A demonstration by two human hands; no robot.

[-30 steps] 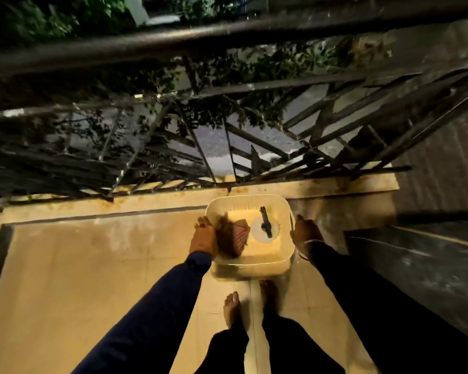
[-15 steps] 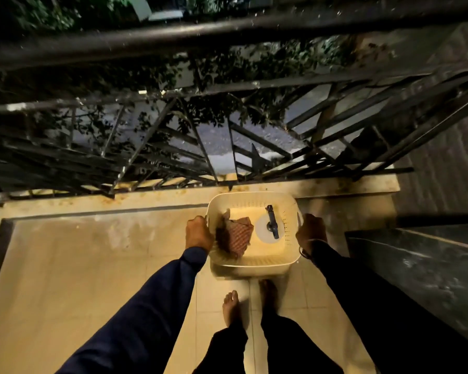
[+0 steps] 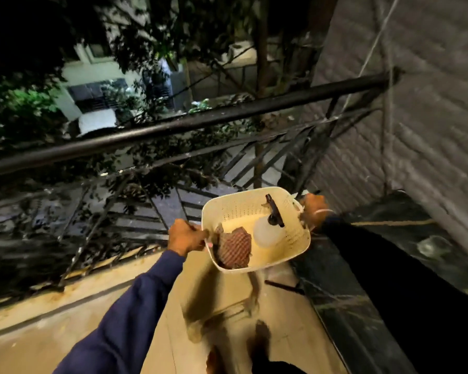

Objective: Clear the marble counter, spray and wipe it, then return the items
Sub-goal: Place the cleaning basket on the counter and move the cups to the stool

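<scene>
I hold a cream perforated plastic basket [image 3: 238, 209] in the air, above the balcony floor. My left hand [image 3: 185, 236] grips its left rim and my right hand [image 3: 312, 209] grips its right handle. Inside lie a reddish checked cloth [image 3: 234, 248] on the left and a white spray bottle [image 3: 266, 233] with a black trigger head on the right. The dark marble counter [image 3: 343, 300] runs along the right side, below and to the right of the basket. My right sleeve hides part of it.
A black metal railing [image 3: 173, 128] closes off the balcony ahead, with trees and a street behind it. A ribbed grey wall [image 3: 416, 117] stands at the right above the counter. Beige floor tiles [image 3: 52, 327] spread out to the left. My bare feet show at the bottom.
The basket has come up off the floor in both hands. It has moved right, toward the counter, and my view has lifted and turned right.
</scene>
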